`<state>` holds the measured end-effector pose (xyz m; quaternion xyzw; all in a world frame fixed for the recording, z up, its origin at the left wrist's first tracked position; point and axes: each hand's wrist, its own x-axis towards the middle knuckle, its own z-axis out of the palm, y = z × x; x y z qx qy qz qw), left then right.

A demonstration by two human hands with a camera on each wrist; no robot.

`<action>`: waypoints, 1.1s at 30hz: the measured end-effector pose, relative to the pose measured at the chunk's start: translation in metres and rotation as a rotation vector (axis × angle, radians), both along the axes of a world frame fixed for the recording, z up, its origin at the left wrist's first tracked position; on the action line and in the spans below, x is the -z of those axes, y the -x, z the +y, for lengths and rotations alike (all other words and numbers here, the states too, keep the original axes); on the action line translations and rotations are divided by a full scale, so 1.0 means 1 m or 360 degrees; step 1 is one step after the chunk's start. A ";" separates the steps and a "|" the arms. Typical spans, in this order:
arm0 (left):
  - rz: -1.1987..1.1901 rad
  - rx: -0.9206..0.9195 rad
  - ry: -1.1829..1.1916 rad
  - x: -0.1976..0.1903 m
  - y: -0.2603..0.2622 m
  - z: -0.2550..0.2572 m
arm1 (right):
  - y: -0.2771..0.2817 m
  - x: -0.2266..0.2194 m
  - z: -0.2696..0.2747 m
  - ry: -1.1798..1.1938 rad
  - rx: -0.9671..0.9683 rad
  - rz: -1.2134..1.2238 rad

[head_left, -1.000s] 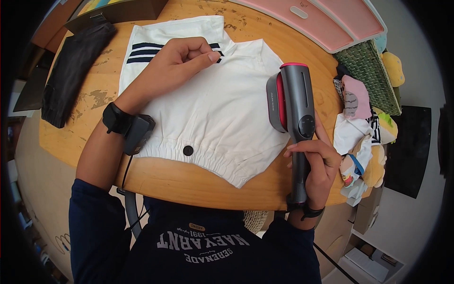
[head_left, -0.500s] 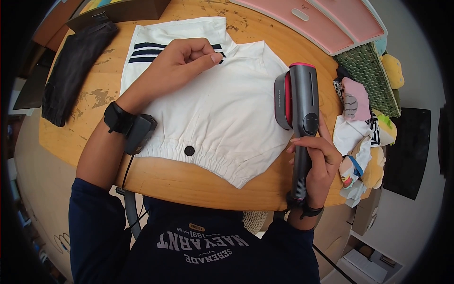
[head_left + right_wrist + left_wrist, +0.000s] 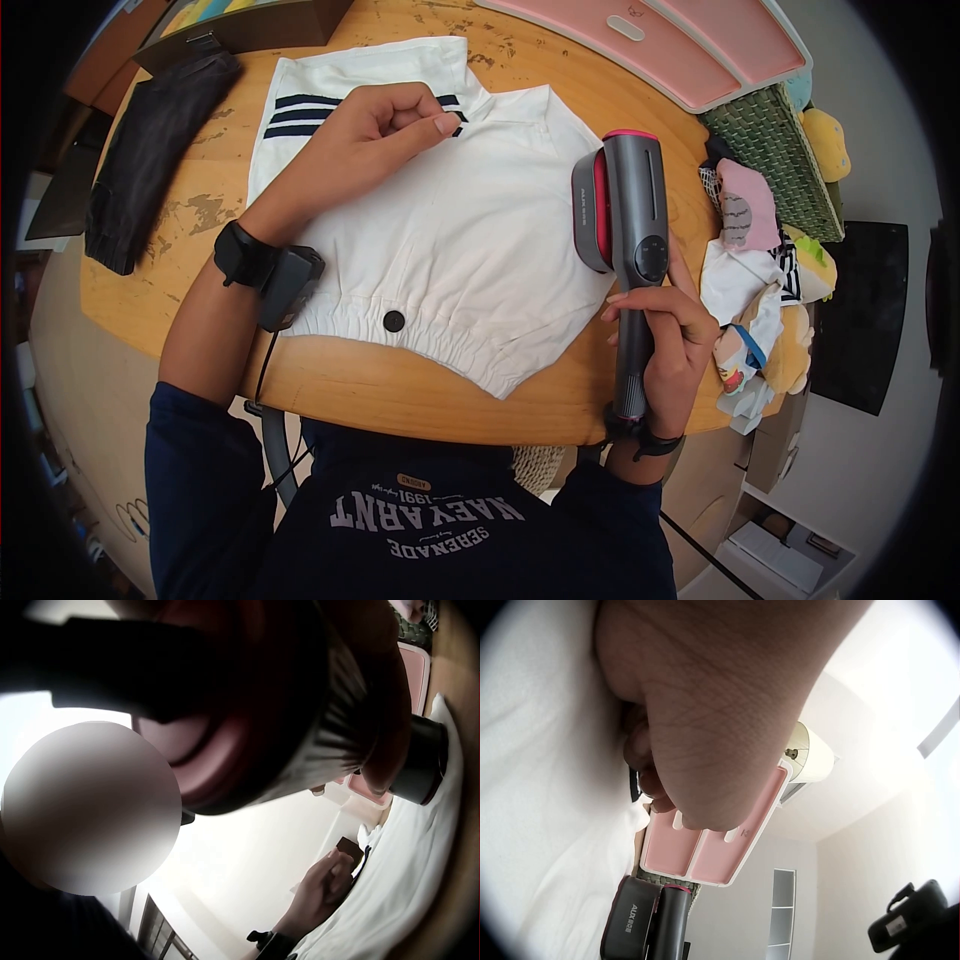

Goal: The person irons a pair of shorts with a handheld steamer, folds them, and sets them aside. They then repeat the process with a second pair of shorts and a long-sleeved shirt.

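Observation:
White shorts [image 3: 420, 230] lie spread over the table, their gathered waistband and dark button toward the person and navy stripes on the far left leg. My right hand [image 3: 675, 345] grips the handle of a grey and pink handheld garment steamer [image 3: 640, 205]; its plate stands at the right edge of the shorts. In the left wrist view the steamer's head [image 3: 630, 919] sits against the white cloth. My left hand [image 3: 385, 130] rests on the shorts near the stripes, fingers curled and thumb along them, nothing seen in its grip.
Dark folded trousers [image 3: 160, 160] lie at the table's left, beside a brown box [image 3: 250, 35]. A pink-fronted drawer unit [image 3: 650, 50] stands at the back. On the right are a green woven basket [image 3: 770, 160] and a heap of small clothes [image 3: 745, 280]. A cord hangs from the left wrist camera.
The steamer has shifted slightly right along the shorts' right edge, held in my right hand throughout. My left hand has stayed at the stripes. The view wobbles a little.

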<state>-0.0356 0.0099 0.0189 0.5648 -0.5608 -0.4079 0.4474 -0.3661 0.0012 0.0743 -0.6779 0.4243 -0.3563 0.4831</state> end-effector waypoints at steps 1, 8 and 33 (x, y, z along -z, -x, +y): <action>0.0018 0.0003 -0.0007 -0.002 0.000 0.000 | -0.001 -0.001 0.001 -0.0014 0.0012 -0.0003; 0.0011 0.0013 -0.0013 0.001 0.000 0.000 | -0.002 -0.001 0.001 -0.0004 0.0018 0.0009; 0.0917 -0.0335 0.0124 0.004 -0.018 -0.008 | -0.055 -0.012 0.009 -0.0136 -0.1236 -0.0021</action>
